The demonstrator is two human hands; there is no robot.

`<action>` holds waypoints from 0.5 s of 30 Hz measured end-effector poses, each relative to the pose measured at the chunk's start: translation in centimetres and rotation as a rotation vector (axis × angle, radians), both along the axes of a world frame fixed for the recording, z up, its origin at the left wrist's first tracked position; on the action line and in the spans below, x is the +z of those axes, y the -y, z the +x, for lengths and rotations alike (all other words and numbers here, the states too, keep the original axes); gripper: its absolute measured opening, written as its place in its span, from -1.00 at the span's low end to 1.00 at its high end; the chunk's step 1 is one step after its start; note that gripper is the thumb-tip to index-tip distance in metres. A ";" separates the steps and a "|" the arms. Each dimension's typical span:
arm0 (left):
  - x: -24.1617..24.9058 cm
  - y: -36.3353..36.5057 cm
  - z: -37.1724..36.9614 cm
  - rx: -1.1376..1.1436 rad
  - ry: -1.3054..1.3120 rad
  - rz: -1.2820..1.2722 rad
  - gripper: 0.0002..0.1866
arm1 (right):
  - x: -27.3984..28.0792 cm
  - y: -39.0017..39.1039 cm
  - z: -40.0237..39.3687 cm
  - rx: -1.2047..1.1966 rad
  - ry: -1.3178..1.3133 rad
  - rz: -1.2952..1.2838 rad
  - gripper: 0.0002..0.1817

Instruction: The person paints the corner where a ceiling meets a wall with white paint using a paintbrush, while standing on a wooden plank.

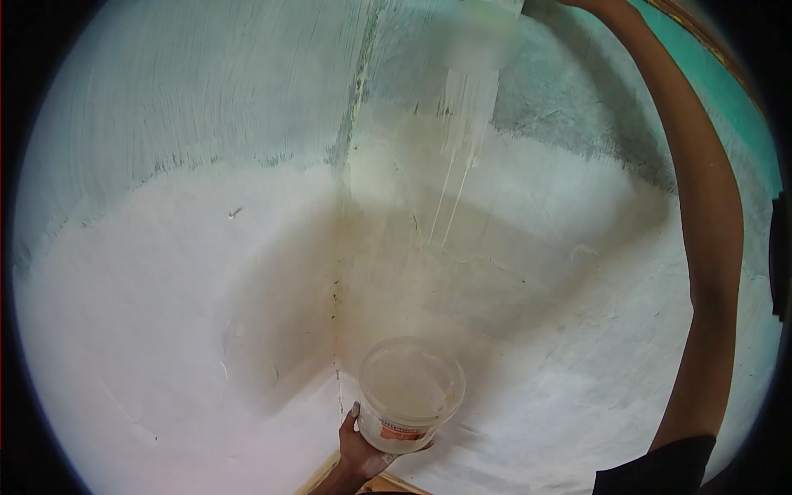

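Observation:
My left hand point(363, 445) is wrapped round the lower side of a round, translucent plastic tub point(410, 396) with an orange label, at the bottom centre. Pale material shows inside the tub. Raised to the top right, my right arm reaches up the wall; only the edge of my right hand point(582, 3) shows at the frame's top, its fingers cut off or hidden. Left of that hand, a blurred pale patch lies over a streak of wet white coating point(470, 107), from which two thin drips run down the wall.
Two walls meet at a cracked vertical corner point(336, 305). Their lower parts are white, the upper parts brushed grey-green. A bright green strip point(701, 74) runs along the upper right. Wooden edging point(322, 474) lies below the tub. A dark object point(778, 256) stands at the right edge.

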State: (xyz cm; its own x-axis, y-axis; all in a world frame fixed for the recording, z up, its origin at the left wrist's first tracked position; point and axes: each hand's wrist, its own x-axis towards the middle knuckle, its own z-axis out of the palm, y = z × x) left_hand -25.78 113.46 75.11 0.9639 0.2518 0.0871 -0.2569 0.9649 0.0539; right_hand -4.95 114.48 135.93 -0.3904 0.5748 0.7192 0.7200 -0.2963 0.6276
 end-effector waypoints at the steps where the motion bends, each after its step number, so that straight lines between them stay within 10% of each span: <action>1: 0.1 0.0 -0.1 0.003 0.001 0.007 -0.13 | 0.4 0.3 -0.2 0.051 0.060 0.008 -0.63; 15: 1.4 0.4 -0.1 0.002 -0.096 0.163 -0.17 | -8.1 -1.0 4.1 -0.100 0.566 0.100 -0.70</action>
State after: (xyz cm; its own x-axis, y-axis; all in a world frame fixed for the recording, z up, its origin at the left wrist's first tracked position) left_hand -25.89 113.08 76.55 0.9691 0.2441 0.0349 -0.2454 0.9408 0.2338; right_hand -0.89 115.44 127.84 -0.6770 0.5689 0.4669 0.2458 -0.4232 0.8720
